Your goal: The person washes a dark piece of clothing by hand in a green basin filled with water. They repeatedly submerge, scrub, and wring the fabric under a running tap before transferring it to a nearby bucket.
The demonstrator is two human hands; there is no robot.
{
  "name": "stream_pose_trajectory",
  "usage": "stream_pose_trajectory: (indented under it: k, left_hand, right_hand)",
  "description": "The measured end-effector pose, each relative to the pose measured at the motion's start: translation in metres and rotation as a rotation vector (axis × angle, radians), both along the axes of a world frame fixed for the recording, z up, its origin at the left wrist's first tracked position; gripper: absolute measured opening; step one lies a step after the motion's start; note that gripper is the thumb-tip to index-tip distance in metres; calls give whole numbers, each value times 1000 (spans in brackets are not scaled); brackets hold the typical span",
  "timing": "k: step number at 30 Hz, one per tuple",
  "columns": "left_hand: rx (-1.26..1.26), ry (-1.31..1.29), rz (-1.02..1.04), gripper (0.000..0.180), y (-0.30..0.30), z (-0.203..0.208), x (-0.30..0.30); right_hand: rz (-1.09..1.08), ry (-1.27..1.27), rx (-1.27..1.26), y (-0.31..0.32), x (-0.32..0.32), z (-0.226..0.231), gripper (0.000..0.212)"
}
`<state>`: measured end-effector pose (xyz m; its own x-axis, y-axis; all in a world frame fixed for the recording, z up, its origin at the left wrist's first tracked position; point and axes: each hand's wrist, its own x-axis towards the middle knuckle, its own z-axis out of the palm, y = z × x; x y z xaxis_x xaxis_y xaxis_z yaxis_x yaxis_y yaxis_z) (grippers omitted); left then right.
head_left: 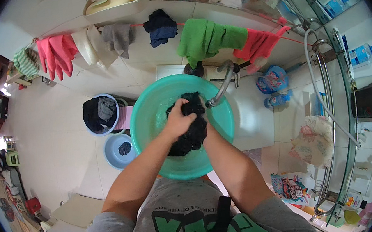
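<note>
A large turquoise basin [142, 134] stands in front of me under a metal faucet [221, 87], with some water in it. Over the basin, my left hand [179, 119] grips a wet black piece of cloth [188, 138], its thumb and fingers closed on the bunched fabric. My right hand [206, 123] is at the cloth's right side, below the faucet's mouth. The dark fabric covers most of its fingers, so their position is hidden. The cloth hangs down toward the basin's near wall.
Left of the basin stand a blue bucket of dark clothes [100, 115] and a light-blue basin [114, 162] holding a small dark cloth. Pink gloves [57, 54] and a green towel [209, 38] hang on a line. Bottles [277, 100] and a glass shelf [348, 130] are at right.
</note>
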<state>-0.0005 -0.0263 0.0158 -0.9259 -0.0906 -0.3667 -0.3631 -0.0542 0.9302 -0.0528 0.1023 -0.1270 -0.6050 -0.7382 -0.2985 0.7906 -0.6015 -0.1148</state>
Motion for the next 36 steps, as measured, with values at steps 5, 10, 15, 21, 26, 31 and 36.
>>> stream_pose_trajectory:
  k: [5,10,15,21,26,31,36]
  left_hand:
    - [-869,67,-50,54,-19,-6,-5]
    - [-1427,96,-518,50,-54,-22,-1]
    - [-1551,169,-888,100,-41,31,27]
    - [-1451,196,-1066,96,-36,-15,2]
    - [-1178,99,-349,50,-20,-65,-16]
    - [-58,-84,55,55,-32,-56,-31]
    - [-410,90,29,58,17,4,-11]
  right_hand:
    - [449,225,1348,-2,9,28,58]
    - [629,690,1248,29,30,148,47]
    - [454,1862,1792,53,64,154,67]
    - [1041,1906,1924,26,61,128,91]
    - [231,1432,2066,3,35,48,63]
    - [-21,-130,393,-5,9,70,30]
    - [35,53,115,0,5,28,33]
